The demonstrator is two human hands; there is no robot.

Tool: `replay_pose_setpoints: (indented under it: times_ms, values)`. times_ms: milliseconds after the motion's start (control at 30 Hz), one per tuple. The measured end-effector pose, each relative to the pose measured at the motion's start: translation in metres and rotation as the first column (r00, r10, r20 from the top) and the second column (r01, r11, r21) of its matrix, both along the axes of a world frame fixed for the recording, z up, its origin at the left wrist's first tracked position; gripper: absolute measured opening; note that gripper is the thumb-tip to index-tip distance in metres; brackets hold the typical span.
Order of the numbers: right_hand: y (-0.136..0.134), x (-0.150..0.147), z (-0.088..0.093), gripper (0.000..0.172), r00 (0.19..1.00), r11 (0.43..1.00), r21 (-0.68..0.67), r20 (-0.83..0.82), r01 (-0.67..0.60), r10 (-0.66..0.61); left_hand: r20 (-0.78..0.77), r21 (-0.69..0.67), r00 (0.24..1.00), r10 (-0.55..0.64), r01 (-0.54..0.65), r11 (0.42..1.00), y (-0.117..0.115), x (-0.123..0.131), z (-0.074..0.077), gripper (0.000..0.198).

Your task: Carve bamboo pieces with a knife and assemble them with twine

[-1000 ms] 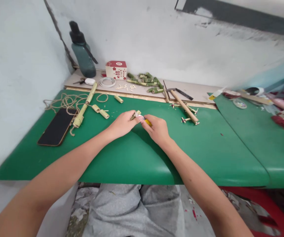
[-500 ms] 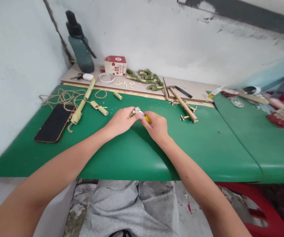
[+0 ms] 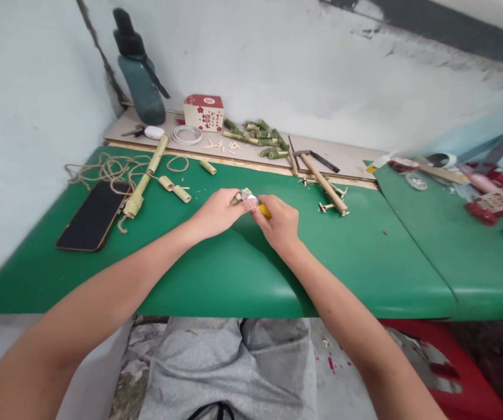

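Note:
My left hand is closed round a short bamboo piece, whose end shows past the fingers. In my right hand is a yellow-handled utility knife. Its blade lies against the bamboo, and the two hands almost meet over the green table cover. Fingers hide most of the bamboo. To the left of my hands lie short peeled bamboo tubes and a longer bamboo assembly with twine through it.
A phone lies at left, below a dark bottle. Along the wall stand a red-and-white box and several green bamboo pieces. A hammer rests right of my hands on small stick pieces. Tape and other clutter fill the far right.
The view has shifted slightly. Both hands keep their grip, and the knife blade has moved only a little against the bamboo.

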State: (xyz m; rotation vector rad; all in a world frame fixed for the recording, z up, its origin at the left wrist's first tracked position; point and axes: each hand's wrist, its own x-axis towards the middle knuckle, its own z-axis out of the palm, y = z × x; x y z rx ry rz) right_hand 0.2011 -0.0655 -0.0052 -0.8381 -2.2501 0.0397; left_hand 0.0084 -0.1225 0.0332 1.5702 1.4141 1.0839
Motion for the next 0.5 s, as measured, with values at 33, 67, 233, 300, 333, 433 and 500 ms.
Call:
replay_pose_setpoints:
  times_ms: [33, 67, 233, 300, 333, 433, 500]
  values:
    - [-0.001, -0.001, 0.0, 0.043, 1.0, 1.0, 0.011, 0.003, 0.004, -0.004, 0.034, -0.005, 0.999, -0.012, 0.013, 1.0, 0.0, 0.0, 0.0, 0.051]
    - [-0.001, -0.002, 0.0, 0.043, 1.0, 1.0, 0.016, 0.003, 0.01, -0.01, 0.066, -0.011, 0.998, -0.019, 0.02, 1.0, 0.0, 0.001, 0.0, 0.051]
    - [0.011, 0.006, 0.014, 0.054, 0.96, 0.976, -0.1, -0.187, 0.194, -0.21, 0.071, -0.055, 0.997, 0.02, -0.016, 0.998, -0.003, 0.007, -0.005, 0.055]
    - [0.023, 0.018, 0.019, 0.057, 0.893, 0.938, -0.192, -0.3, 0.287, -0.335, 0.032, -0.066, 0.999, 0.014, -0.012, 0.998, -0.005, 0.01, -0.009, 0.055]
    - [0.029, 0.024, 0.02, 0.058, 0.87, 0.926, -0.222, -0.33, 0.306, -0.367, 0.024, -0.069, 1.0, 0.006, -0.004, 0.998, -0.005, 0.012, -0.011, 0.054]
    - [0.039, 0.035, 0.018, 0.057, 0.877, 0.918, -0.286, -0.319, 0.274, -0.36, 0.036, -0.056, 0.999, -0.014, 0.016, 0.998, -0.007, 0.015, -0.014, 0.049]
    - [0.038, 0.034, 0.016, 0.056, 0.908, 0.924, -0.314, -0.28, 0.22, -0.311, 0.041, -0.04, 0.999, -0.002, 0.003, 0.999, -0.006, 0.015, -0.015, 0.041]
